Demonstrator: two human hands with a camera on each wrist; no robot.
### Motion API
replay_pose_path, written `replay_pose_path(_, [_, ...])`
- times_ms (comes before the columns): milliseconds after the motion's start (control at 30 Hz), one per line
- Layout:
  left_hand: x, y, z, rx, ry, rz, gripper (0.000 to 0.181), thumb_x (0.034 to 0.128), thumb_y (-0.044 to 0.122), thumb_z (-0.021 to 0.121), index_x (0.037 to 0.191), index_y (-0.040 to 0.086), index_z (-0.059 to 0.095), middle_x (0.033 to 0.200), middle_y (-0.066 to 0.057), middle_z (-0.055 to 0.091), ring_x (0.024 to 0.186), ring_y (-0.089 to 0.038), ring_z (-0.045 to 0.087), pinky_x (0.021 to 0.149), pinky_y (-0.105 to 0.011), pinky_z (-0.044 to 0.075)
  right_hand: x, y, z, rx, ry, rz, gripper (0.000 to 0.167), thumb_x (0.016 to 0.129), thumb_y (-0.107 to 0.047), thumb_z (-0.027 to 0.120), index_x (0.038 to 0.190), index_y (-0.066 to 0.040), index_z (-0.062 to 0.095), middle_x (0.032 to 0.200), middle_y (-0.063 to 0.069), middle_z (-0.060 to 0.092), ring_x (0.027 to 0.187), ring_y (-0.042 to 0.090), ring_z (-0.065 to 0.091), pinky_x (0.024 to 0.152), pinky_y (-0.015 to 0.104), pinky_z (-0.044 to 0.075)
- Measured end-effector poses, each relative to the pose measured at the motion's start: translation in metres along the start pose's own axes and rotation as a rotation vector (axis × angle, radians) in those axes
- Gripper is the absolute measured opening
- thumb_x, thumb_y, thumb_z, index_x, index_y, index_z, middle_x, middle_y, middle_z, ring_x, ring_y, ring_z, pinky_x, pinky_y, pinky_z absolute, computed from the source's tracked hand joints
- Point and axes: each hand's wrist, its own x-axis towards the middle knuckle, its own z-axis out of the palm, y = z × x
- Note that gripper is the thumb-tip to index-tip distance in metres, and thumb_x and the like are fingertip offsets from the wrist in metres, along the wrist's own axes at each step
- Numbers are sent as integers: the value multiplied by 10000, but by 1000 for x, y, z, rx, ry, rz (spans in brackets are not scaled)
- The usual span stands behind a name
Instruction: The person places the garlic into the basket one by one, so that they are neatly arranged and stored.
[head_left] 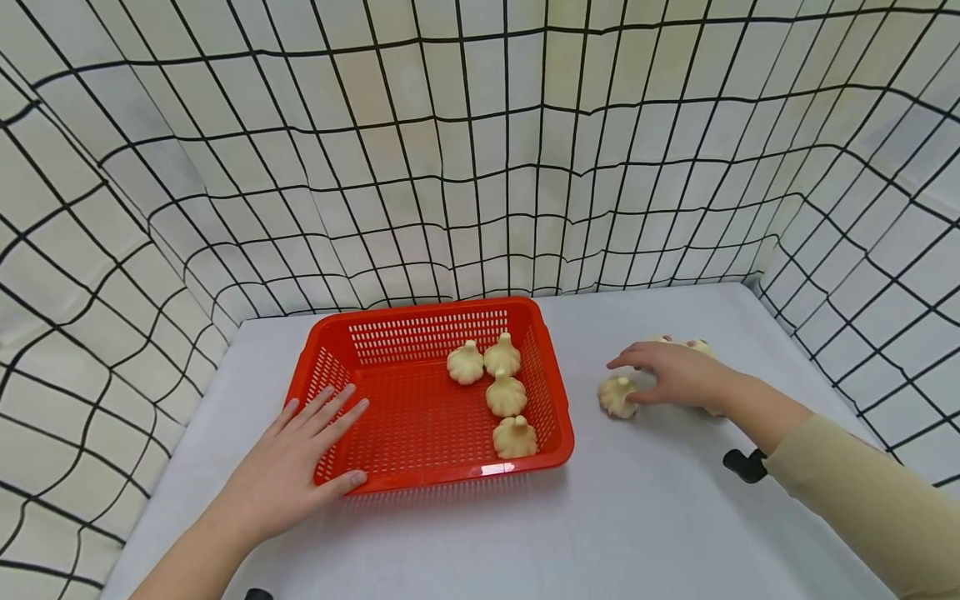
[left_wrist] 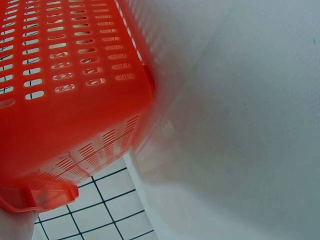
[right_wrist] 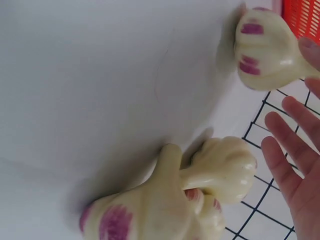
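Observation:
A red plastic basket (head_left: 390, 417) holds several cream garlic bulbs (head_left: 506, 396) along its right side. My left hand (head_left: 288, 471) rests on the basket's left front rim with its fingers spread. To the right of the basket, a single garlic bulb (head_left: 617, 398) stands on the table, stem up. Over that bulb is my right hand (head_left: 686, 375); thumb and forefinger stand apart about its stem, and the other fingers are stretched out. Purple streaks mark the same garlic bulb (right_wrist: 265, 50) in the right wrist view. More garlic bulbs (right_wrist: 150, 210) lie beside the right hand, partly hidden by it in the head view.
A white cloth covers the table (head_left: 637, 517). Black netting (head_left: 487, 192) over white sheeting rises at the back and both sides. A small black object (head_left: 745, 465) shows by the right sleeve (head_left: 847, 500).

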Motion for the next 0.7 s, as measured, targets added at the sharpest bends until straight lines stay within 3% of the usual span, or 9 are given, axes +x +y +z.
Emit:
replay_pose_path(267, [0,0,-2,-5,-23,-13,856,873,716,536,1554,229,357,1630,-35,248,1469,-352,250,1219,-485,3,-7,5,5,72,52,-48,451,847,-334,796,1267,-211,688,1248,-78,665,1186,193,601,950,440,523])
replay_pose_path(700, [1,2,-2,-5,-3,-3,850,876,722,525,1552,235,360,1624,-43,266,1462,-360,264,1220,-483,24,-3,-3,10,49,96,-93,367,861,-278,788,1214,-204,725,1158,-101,709,1106,175,647,914,410,543])
